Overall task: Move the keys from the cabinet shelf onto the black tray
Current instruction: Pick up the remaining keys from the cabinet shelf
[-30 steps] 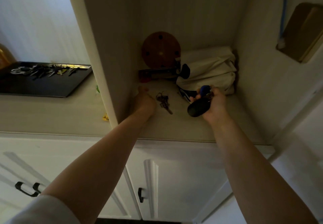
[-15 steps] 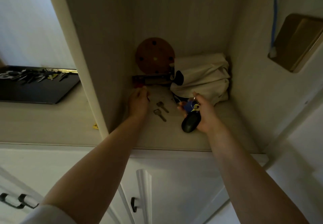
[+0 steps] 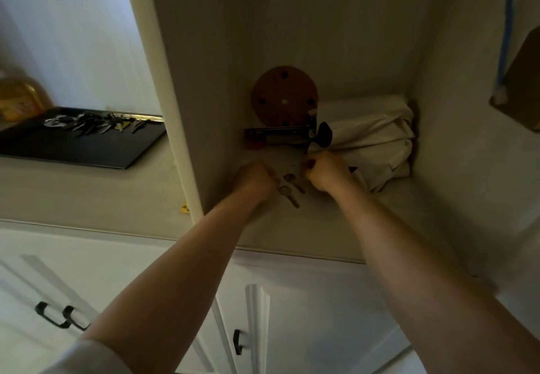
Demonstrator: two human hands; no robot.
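Now both hands, L (image 3: 254, 176) & R (image 3: 327, 170), fingers curled shut, contents unclear, flank two keys (image 3: 290, 189) on shelf (image 3: 336, 222).

Two keys (image 3: 289, 188) flat on cabinet shelf (image 3: 336, 224).

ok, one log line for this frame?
stage: gathering keys | left hand: fisted on shelf | right hand: fisted by cloth bag | two keys: loose between hands | black tray: holds keys

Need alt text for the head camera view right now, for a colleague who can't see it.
Both hands, left hand and right hand, reach into the cabinet shelf, closed, flanking two loose keys. Left, outside the cabinet, a black tray holds a row of keys.
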